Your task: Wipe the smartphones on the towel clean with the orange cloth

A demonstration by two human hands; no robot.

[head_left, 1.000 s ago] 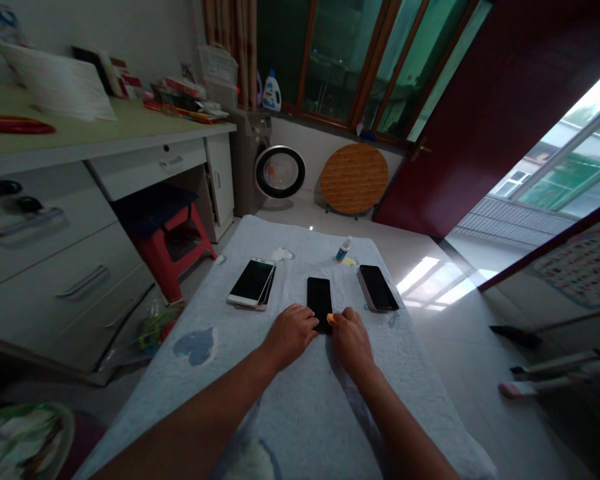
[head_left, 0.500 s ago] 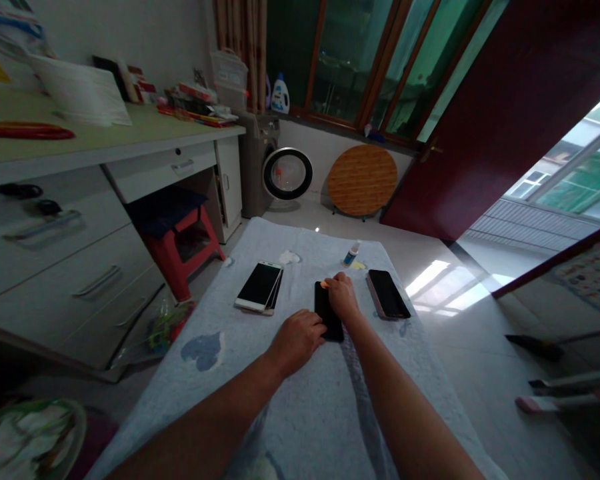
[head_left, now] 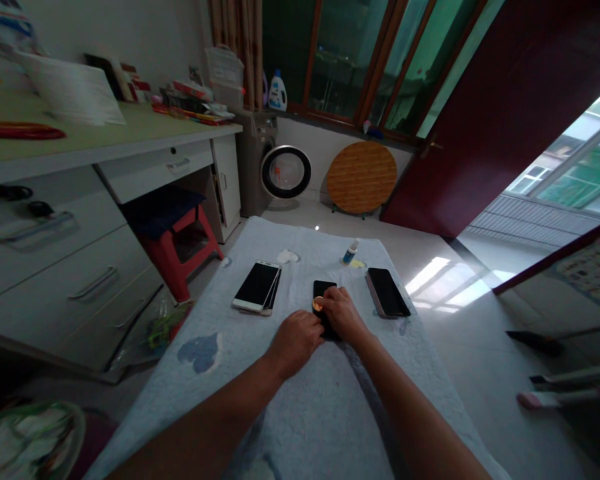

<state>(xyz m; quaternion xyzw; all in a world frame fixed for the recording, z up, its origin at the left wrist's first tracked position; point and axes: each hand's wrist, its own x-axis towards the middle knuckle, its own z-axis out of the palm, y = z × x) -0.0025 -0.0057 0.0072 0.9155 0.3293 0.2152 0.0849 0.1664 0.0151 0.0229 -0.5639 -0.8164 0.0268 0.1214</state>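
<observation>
A black smartphone (head_left: pixel 325 287) lies flat on the cloth-covered table, partly hidden under both hands. My left hand (head_left: pixel 300 339) grips its lower left edge with the fingers curled. Over the middle of the screen, my right hand (head_left: pixel 341 312) pinches a small round orange pad (head_left: pixel 318 304) and presses it to the glass. To the left are stacked phones, a white-framed phone (head_left: pixel 257 287) on top. On the right lies another dark phone stack (head_left: pixel 389 293). A small white spray bottle (head_left: pixel 351 251) with a blue label stands beyond the phone.
The pale blue cloth (head_left: pixel 205 413) covers the table. A red stool (head_left: pixel 185 260) and a white desk (head_left: pixel 180 143) stand on the left. At the back are a washing machine with its door (head_left: pixel 287 172) open and a round wooden board (head_left: pixel 362 179).
My right hand has slid the orange pad from the phone's top end down toward the middle of the screen. My left hand stays at the phone's lower left edge.
</observation>
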